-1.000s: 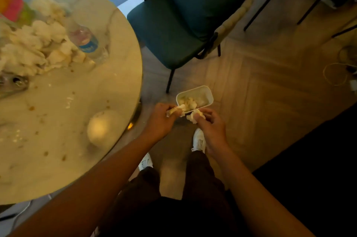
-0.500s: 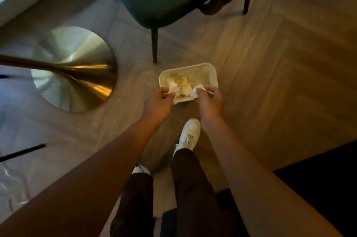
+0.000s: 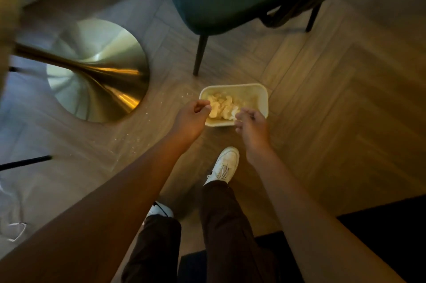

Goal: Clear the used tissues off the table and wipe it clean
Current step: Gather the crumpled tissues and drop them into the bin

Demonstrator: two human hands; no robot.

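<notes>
Both hands, left hand (image 3: 192,118) and right hand (image 3: 251,122), are hovering loosely curled and empty over the bin (image 3: 262,98) at 12 o'clock, tissues (image 3: 220,107) inside; shaking off clinging scraps seems wise.

we see crumpled white used tissues (image 3: 221,107) heaped loosely inside a small cream rectangular bin (image 3: 262,100) standing upright on the wooden floor.
</notes>
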